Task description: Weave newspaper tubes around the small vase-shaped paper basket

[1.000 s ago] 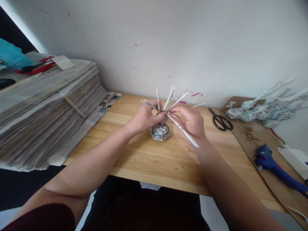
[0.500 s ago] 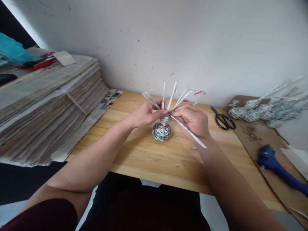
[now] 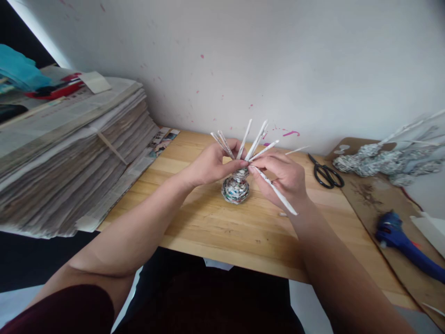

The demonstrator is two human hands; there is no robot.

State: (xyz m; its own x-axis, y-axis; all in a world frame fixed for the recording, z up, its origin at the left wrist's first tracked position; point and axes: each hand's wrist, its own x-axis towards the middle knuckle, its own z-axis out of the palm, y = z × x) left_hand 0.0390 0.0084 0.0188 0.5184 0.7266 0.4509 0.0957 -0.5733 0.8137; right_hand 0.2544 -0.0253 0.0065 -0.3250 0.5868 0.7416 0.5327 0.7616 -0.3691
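A small woven newspaper vase (image 3: 235, 190) with a round base and a narrow neck stands upright on the wooden table (image 3: 205, 232). Several white rolled-paper sticks (image 3: 245, 138) fan up and out from its top. My left hand (image 3: 218, 160) is closed around the left side of the neck, its thumb pressing at the rim. At the rim's right side, my right hand (image 3: 280, 172) pinches a paper stick. One paper stick (image 3: 283, 199) slants down in front of that hand toward the wrist. The fingers hide part of the rim.
On the left rises a tall stack of newspapers (image 3: 114, 134), with a red tool (image 3: 66, 88) on top. To the right lie black scissors (image 3: 326, 174), more woven paper pieces (image 3: 368, 157) and a blue glue gun (image 3: 399, 239) on cardboard (image 3: 365, 199). A wall stands behind.
The upright sticks at the top have shifted, two now standing close together. My right hand has moved slightly, still at the rim. My left hand keeps its hold on the vase.
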